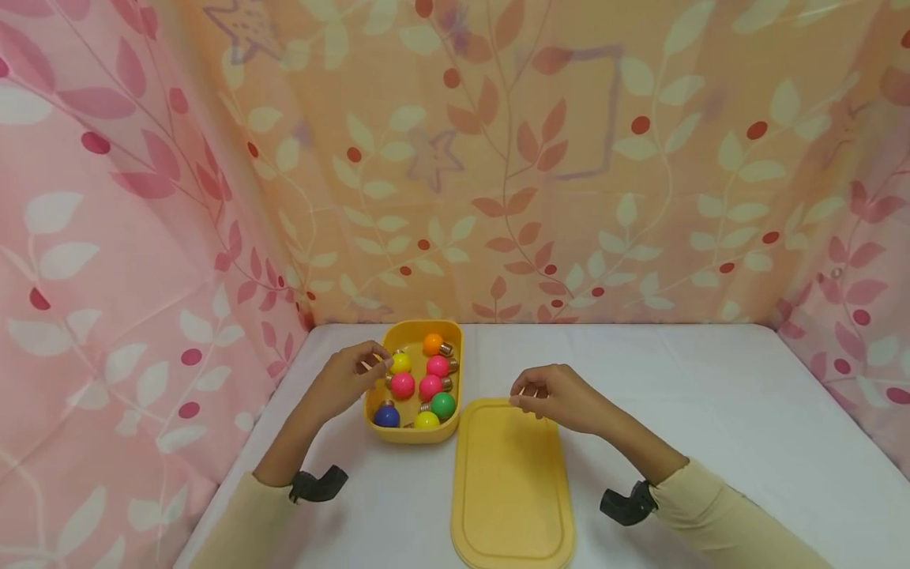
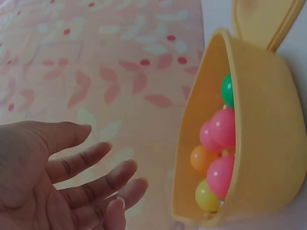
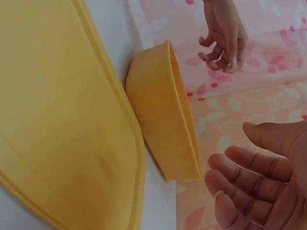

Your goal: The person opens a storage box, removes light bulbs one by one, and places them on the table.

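Observation:
A yellow box point(image 1: 460, 371) holds several small coloured light bulbs with metal screw bases. Among them are an orange bulb point(image 1: 433, 344), a green bulb point(image 1: 443, 405), a blue bulb point(image 1: 387, 416) and pink ones such as this pink bulb point(image 1: 402, 386). My left hand point(image 1: 346, 381) hovers at the box's left rim, fingers loosely bent and holding nothing; the left wrist view shows its palm point(image 2: 72, 187) apart from the box. Over the far end of a flat yellow lid point(image 1: 510, 490) hangs my right hand point(image 1: 565, 399), its fingers point(image 3: 244, 182) relaxed with nothing between them.
A white cloth point(image 1: 675, 379) covers the table. Floral curtains point(image 1: 498, 158) enclose the back and both sides. The lid lies just in front and right of the box. Each wrist carries a black camera mount, such as this right mount point(image 1: 629, 504).

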`<state>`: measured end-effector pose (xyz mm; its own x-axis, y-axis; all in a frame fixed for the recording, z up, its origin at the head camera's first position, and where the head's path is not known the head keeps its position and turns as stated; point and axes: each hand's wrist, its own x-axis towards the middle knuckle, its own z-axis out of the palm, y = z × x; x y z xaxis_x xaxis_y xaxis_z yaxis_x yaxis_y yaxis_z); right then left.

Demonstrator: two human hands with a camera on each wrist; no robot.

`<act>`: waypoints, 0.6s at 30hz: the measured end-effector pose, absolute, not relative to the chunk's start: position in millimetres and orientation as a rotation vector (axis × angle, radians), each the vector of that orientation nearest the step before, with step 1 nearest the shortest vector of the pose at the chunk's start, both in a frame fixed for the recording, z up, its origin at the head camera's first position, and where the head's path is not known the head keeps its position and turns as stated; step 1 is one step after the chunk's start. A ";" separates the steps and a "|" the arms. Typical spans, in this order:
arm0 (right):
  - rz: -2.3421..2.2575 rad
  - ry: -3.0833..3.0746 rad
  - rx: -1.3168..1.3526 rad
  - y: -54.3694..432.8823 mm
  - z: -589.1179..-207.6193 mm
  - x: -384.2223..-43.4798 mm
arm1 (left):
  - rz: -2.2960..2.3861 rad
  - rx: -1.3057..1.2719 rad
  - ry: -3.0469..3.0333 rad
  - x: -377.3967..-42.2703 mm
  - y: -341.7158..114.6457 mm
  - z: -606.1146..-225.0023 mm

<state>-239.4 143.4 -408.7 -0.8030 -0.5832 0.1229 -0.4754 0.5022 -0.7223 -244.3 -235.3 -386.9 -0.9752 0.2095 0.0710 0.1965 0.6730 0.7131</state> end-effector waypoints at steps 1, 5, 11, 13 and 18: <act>-1.184 2.600 -0.929 141.1 -408.7 -240.4 | 1.217 0.326 2.885 -248.1 -238.9 -388.3; -1.171 2.588 -0.942 133.4 -408.0 -243.7 | 1.250 0.230 2.912 -267.3 -253.5 -395.3; -1.197 2.592 -0.951 125.2 -405.5 -247.3 | 1.389 0.018 2.678 -297.2 -268.9 -410.6; -1.217 2.581 -0.941 123.1 -406.1 -247.7 | 1.418 -0.057 2.579 -303.3 -272.2 -416.5; -1.247 2.534 -0.918 117.9 -408.8 -247.6 | 1.471 -0.191 2.440 -312.6 -279.5 -432.3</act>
